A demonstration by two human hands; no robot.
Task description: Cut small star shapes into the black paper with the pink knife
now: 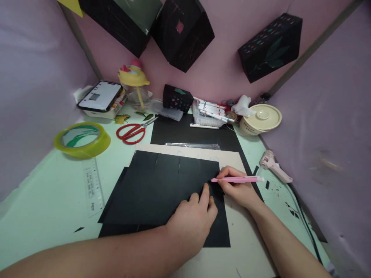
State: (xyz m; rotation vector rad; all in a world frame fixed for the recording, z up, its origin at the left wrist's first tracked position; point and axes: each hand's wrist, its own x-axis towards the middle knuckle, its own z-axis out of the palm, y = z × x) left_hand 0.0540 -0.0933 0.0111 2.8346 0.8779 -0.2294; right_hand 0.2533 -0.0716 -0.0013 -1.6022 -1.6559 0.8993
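Note:
My left hand (194,216) lies palm down on black card (145,185), its index finger stretched out and pressing near the card's right edge. The other fingers are slightly bent, and nothing shows in them. Close by on the right, my right hand (237,189) pinches a slim pink pen-shaped tool (240,179) held nearly level. Its tip points left, just above my left fingertip at the card's right side. Whether it is a pen or a cutter I cannot tell. The black card overlaps other black sheets on a cream board (243,235). Two short pale lines mark its upper part.
Red-handled scissors (131,133), a tape roll (82,139) and a clear ruler (93,187) lie left. Behind stand a phone (101,95), a drink bottle (135,87) and a marker basket (210,114). Right are a lidded bowl (261,117) and a corded glue gun (275,166). Black boxes (185,34) hang overhead.

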